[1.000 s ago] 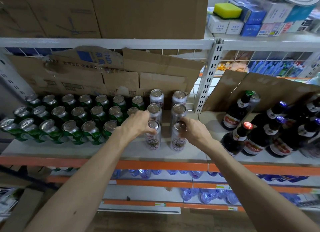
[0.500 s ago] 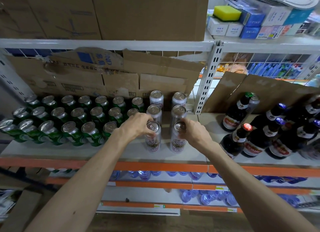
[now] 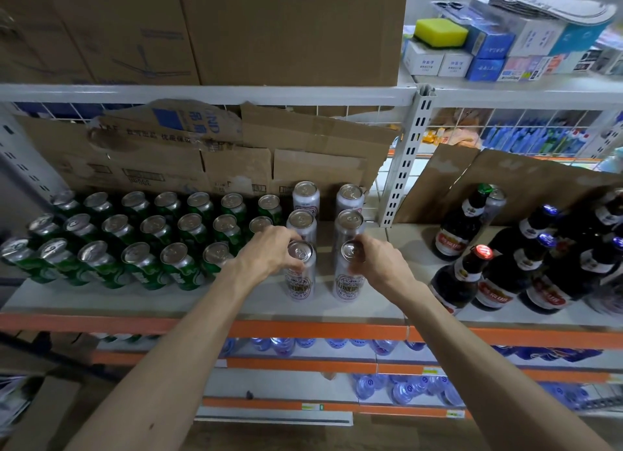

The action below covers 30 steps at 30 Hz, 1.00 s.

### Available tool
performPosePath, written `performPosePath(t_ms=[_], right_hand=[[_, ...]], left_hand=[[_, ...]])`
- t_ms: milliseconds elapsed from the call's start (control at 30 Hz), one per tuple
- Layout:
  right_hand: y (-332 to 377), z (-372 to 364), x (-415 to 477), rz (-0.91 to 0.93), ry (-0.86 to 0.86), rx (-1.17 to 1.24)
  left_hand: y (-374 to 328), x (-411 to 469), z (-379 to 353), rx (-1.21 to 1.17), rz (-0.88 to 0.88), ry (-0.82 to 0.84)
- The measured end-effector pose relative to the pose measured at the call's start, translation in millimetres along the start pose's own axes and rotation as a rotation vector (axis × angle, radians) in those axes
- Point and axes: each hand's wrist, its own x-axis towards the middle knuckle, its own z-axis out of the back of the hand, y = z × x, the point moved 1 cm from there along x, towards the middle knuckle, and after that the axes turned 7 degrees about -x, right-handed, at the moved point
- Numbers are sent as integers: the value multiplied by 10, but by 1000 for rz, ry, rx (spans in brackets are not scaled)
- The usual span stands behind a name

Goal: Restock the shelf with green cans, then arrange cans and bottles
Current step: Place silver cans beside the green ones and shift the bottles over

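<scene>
The left grip (image 3: 269, 253) is grasping the top of the left front silver can (image 3: 300, 284), with its fingers curling round the rim. The right grip (image 3: 382, 265) is grasping the right front silver can (image 3: 345, 284) likewise. Both cans are standing upright near the front edge of the shelf (image 3: 101, 299), each heading a column of three. Green cans (image 3: 148, 272) are occupying the left end and bottles (image 3: 468, 275) the right end.
</scene>
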Motion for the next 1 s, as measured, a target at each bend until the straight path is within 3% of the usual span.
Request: performPosePath(t_ms=[1000], right_hand=[[27,32,-100,12,-1,51]], left_hand=[[12,-52,-35,-12,14,-13]])
